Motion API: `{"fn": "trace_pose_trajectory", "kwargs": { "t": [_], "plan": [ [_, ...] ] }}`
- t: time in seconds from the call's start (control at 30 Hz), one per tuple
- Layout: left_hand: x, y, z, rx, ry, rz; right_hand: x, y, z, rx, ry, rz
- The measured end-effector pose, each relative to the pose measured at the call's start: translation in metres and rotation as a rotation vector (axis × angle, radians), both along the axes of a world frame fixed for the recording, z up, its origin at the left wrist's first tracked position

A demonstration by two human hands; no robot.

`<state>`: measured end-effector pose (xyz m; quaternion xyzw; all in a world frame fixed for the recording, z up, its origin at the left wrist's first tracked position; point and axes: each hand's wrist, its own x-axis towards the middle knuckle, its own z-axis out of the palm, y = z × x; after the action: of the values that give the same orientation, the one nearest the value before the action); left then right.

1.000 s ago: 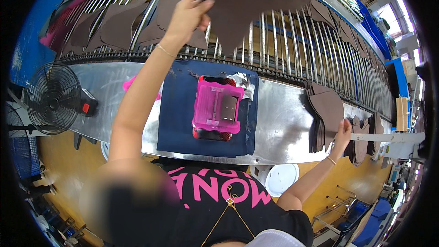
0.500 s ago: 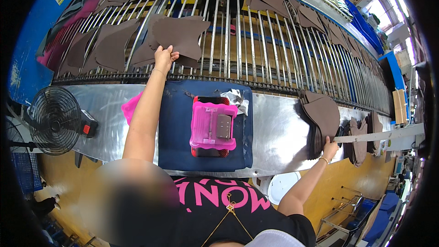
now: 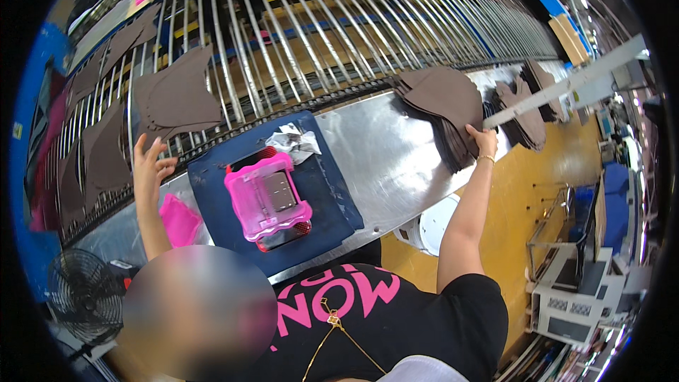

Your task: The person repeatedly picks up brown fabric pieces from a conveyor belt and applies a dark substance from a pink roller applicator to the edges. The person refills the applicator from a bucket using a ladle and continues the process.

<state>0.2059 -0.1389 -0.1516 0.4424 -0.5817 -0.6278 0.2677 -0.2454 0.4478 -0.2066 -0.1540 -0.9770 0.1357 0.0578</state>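
My left hand is raised with its fingers spread and holds nothing. It hovers just below a brown cut piece that lies on the metal roller conveyor. My right hand reaches far right and grips the near edge of a stack of brown cut pieces on the steel table. Between my arms a dark blue mat carries a pink plastic box and a crumpled clear wrapper.
More brown pieces lie along the rollers at left and at the top. A second brown stack sits past a grey bar. A pink cloth lies beside the mat. A black fan stands lower left, a white round object under the table.
My left hand has let go of the brown piece on the rollers and drawn back toward the table. My right hand stays on the brown stack. The view has swung right.
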Motion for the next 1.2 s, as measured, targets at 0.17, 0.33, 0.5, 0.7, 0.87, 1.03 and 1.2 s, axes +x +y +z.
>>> {"fn": "trace_pose_trajectory", "kwargs": {
  "t": [0.17, 0.33, 0.5, 0.7, 0.87, 1.03, 1.2],
  "plan": [
    [0.004, 0.020, 0.022, -0.116, 0.002, -0.115, 0.012, 0.001, 0.025, 0.013, 0.049, 0.416],
    [-0.024, 0.061, 0.059, -0.191, 0.000, -0.314, 0.097, -0.088, 0.126, -0.272, 0.191, 0.566],
    [-0.057, 0.095, 0.067, -0.521, 0.138, -0.497, 0.167, -0.166, 0.178, -0.925, 0.181, 0.867],
    [-0.024, 0.099, 0.102, -0.251, 0.270, -0.389, 0.225, -0.247, 0.148, -1.085, 0.131, 1.273],
    [0.055, 0.084, 0.121, -0.472, 0.107, -0.141, 0.248, -0.283, 0.127, -0.902, -0.063, 1.594],
    [0.096, 0.085, 0.116, -0.632, 0.016, 0.001, 0.264, -0.294, 0.120, -0.754, 0.076, 1.699],
    [0.101, 0.093, 0.099, -0.536, -0.019, -0.042, 0.260, -0.285, 0.117, -0.676, 0.155, 1.744]
  ]
}}
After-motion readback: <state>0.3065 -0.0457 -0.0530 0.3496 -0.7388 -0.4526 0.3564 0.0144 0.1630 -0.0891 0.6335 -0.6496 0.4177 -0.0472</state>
